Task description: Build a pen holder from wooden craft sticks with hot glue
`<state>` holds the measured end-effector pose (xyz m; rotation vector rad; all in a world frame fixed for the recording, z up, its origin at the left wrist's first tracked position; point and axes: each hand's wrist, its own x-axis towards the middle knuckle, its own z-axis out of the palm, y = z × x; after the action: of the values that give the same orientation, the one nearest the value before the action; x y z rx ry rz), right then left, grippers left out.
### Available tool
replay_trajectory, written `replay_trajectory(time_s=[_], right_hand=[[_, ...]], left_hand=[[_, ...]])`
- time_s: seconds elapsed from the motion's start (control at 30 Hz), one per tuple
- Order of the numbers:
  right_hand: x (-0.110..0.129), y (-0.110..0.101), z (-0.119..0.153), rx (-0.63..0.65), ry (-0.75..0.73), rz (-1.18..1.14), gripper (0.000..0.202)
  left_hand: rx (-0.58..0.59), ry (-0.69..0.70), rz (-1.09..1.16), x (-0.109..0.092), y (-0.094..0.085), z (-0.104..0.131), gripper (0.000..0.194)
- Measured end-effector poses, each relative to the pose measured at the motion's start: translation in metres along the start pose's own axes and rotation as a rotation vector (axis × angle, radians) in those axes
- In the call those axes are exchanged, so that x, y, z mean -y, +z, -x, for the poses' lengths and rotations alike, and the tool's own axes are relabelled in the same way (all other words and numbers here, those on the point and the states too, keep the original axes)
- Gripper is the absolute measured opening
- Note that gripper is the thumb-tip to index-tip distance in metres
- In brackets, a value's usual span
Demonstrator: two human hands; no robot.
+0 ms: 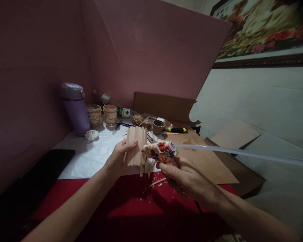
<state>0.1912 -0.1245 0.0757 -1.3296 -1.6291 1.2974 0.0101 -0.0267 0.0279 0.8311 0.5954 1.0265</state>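
Note:
My left hand grips a panel of popsicle sticks by its left edge, thumb on the front face. The sticks stand side by side, upright. In my right hand is a flower-patterned glue gun, its nozzle pointing left at the panel's right edge. Whether the nozzle touches the wood I cannot tell. A long translucent glue stick runs out of the gun's back to the right. Behind and below the panel lie loose sticks, partly hidden, and a pair of scissors.
A purple bottle, two decorated wooden cups and a crumpled tissue stand at the left. Farther back are a small brown pot, plastic bottles and a yellow-black handled tool. Wood scraps litter the red cloth.

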Motion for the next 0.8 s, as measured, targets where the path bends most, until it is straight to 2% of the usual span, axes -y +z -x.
replay_trajectory(time_s=[0.3, 0.47, 0.8], right_hand=[[-0.0027, -0.0013, -0.0011, 0.007, 0.03, -0.015, 0.042], [-0.0075, -0.0026, -0.001, 0.007, -0.003, -0.023, 0.041], [0.0001, -0.0031, -0.0021, 0.02, -0.01, -0.016, 0.04]], left_hand=[[-0.004, -0.004, -0.045, 0.0007, -0.0018, 0.0001, 0.052], [0.019, -0.01, -0.065, 0.0022, -0.0042, -0.0007, 0.049], [0.022, -0.014, -0.093, 0.0031, -0.0036, 0.0003, 0.051]])
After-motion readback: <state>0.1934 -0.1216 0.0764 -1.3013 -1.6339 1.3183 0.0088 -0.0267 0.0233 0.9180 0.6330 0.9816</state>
